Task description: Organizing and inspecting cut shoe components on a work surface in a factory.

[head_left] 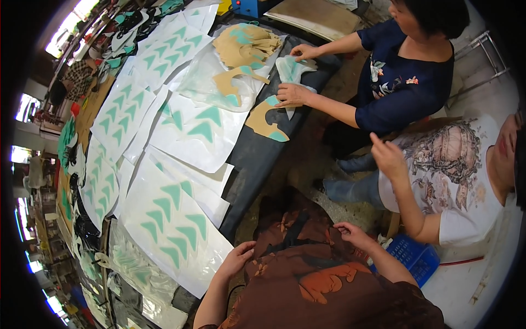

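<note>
My left hand (239,256) is at the left side of my brown patterned garment (329,263), close to the table's near edge. Its fingers are loosely bent, with nothing visible in them. At the garment's other side, my right hand (353,234) has its fingers partly apart and seems to hold nothing. Nearest to my left hand lies a white sheet (213,257) with rows of green arrow-shaped pieces (178,244). More such sheets (205,123) overlap farther along the table.
Across the dark table (263,159), a person in navy handles a pale piece (290,68) beside tan cut pieces (266,120) and a tan stack (246,44). Another person in a white shirt raises a hand (389,156) at right. A blue basket (411,257) stands near my right arm.
</note>
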